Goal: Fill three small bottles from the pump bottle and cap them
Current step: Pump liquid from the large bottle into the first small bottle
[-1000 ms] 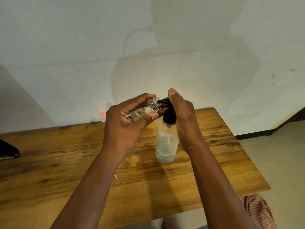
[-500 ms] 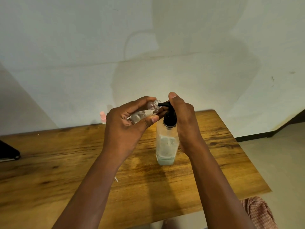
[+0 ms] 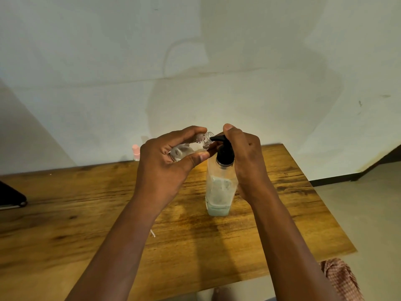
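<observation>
Little has shifted: my left hand [image 3: 165,166] still grips the small clear plastic bottle [image 3: 186,148], tilted, mouth at the black pump nozzle [image 3: 218,139]; my right hand [image 3: 245,155] presses the tall clear pump bottle [image 3: 219,192] on the wooden worktop [image 3: 65,213]. Filling continues, I judge.

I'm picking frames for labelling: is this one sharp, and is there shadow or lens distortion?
Head view: the left hand and small bottle are slightly soft; the pump bottle is fairly crisp. The arms' shadows darken the table, and a broad shadow lies on the wall. The table's edges splay, showing wide-angle distortion.
</observation>
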